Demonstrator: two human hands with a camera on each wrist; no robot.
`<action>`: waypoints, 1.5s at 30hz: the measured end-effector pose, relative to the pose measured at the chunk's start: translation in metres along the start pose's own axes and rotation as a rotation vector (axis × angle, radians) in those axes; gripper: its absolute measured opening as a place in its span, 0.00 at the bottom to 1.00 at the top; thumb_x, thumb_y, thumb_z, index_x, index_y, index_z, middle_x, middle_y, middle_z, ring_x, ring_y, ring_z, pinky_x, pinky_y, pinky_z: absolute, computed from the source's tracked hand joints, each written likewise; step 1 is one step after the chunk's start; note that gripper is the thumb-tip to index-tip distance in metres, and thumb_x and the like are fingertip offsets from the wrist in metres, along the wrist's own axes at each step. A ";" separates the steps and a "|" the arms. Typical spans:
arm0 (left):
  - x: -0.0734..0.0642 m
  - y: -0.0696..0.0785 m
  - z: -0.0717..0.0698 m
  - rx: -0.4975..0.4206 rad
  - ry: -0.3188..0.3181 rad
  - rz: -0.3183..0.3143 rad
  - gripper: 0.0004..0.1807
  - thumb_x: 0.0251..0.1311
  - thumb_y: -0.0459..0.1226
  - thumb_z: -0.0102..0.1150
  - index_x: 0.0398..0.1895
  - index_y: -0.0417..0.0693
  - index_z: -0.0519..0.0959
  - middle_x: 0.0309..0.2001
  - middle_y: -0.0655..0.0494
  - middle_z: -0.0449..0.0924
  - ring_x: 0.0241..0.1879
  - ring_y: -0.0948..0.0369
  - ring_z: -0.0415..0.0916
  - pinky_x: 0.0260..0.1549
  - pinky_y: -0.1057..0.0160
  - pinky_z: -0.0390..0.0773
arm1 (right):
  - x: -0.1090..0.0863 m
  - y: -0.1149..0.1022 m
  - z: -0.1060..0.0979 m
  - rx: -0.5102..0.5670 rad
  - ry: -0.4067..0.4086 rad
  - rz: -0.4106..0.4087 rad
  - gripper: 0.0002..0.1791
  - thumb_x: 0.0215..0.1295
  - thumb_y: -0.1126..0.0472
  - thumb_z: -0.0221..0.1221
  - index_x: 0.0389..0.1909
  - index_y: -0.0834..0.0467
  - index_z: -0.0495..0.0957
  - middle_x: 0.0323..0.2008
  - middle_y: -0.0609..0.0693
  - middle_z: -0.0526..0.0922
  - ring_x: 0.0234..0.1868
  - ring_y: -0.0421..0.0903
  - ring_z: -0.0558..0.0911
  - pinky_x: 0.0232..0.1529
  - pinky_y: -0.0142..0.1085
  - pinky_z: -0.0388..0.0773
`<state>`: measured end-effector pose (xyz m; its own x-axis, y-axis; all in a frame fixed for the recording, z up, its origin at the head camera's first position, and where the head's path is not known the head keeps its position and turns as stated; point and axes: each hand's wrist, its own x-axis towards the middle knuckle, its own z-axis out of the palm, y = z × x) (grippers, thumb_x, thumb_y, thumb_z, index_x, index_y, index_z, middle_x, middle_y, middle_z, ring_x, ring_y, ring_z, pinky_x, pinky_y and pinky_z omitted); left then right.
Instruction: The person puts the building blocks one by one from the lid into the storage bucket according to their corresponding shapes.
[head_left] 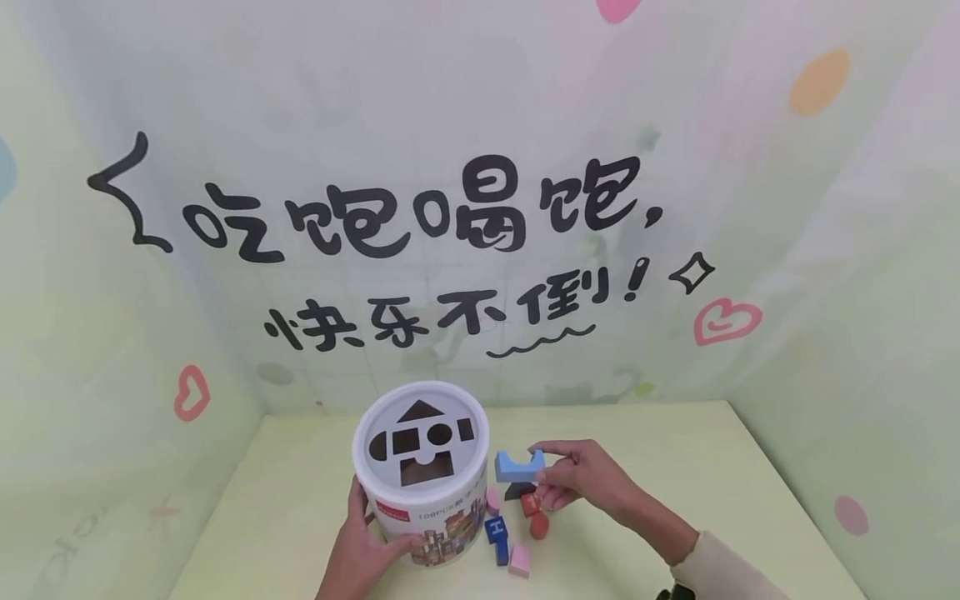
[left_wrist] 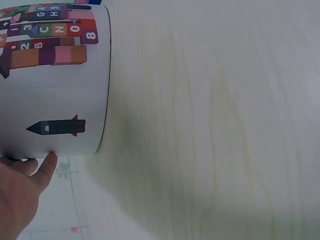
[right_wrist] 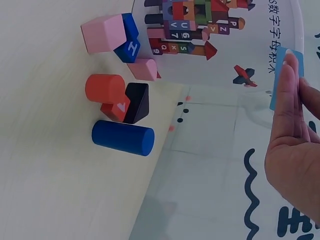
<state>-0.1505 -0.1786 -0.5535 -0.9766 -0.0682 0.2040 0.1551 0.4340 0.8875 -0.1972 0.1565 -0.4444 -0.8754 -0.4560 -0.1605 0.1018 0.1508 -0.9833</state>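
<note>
A white toy-block bucket (head_left: 450, 546) stands tilted on the table, its lid (head_left: 384, 477) cut with shaped holes: triangle, square, circle, half-round, small rectangle and arch. My left hand (head_left: 363, 542) grips the bucket low on its left side, thumb across the front; the left wrist view shows its fingers (left_wrist: 46, 170) against the printed wall. Just right of the lid, my right hand (head_left: 588, 477) pinches a light blue arch block (head_left: 516, 472) between thumb and fingers, its curved notch facing up. In the right wrist view the hand partly hides this block (right_wrist: 276, 90).
Right of the bucket lie several loose blocks: a red cylinder (head_left: 539, 526), a blue lettered block (head_left: 496, 528), a pink block (head_left: 520, 562) and a dark triangular block (right_wrist: 137, 102). A blue cylinder (right_wrist: 120, 137) lies beside them. A printed curtain (head_left: 450, 100) hangs behind the table (head_left: 300, 467).
</note>
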 end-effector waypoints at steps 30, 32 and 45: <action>0.002 -0.007 0.000 -0.004 -0.003 0.004 0.67 0.29 0.49 0.77 0.69 0.72 0.35 0.66 0.52 0.55 0.63 0.55 0.53 0.52 0.51 0.69 | 0.005 -0.025 0.013 0.054 -0.063 -0.088 0.25 0.57 0.59 0.61 0.56 0.60 0.71 0.28 0.64 0.81 0.26 0.60 0.81 0.33 0.51 0.78; 0.002 -0.006 0.000 0.000 -0.001 0.001 0.68 0.28 0.49 0.77 0.69 0.72 0.35 0.66 0.52 0.55 0.63 0.56 0.54 0.52 0.52 0.69 | 0.007 -0.027 0.015 0.053 -0.068 -0.088 0.24 0.57 0.59 0.62 0.55 0.59 0.72 0.28 0.64 0.81 0.27 0.63 0.81 0.33 0.53 0.77; 0.002 0.001 -0.001 0.012 0.010 0.004 0.69 0.26 0.52 0.77 0.69 0.71 0.36 0.65 0.53 0.55 0.63 0.55 0.53 0.51 0.51 0.69 | 0.017 -0.037 0.031 0.035 -0.081 -0.088 0.21 0.58 0.61 0.60 0.54 0.60 0.73 0.27 0.62 0.82 0.25 0.54 0.82 0.29 0.49 0.79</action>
<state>-0.1520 -0.1789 -0.5521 -0.9743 -0.0757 0.2120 0.1572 0.4451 0.8816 -0.2010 0.1165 -0.4132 -0.8410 -0.5353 -0.0786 0.0443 0.0767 -0.9961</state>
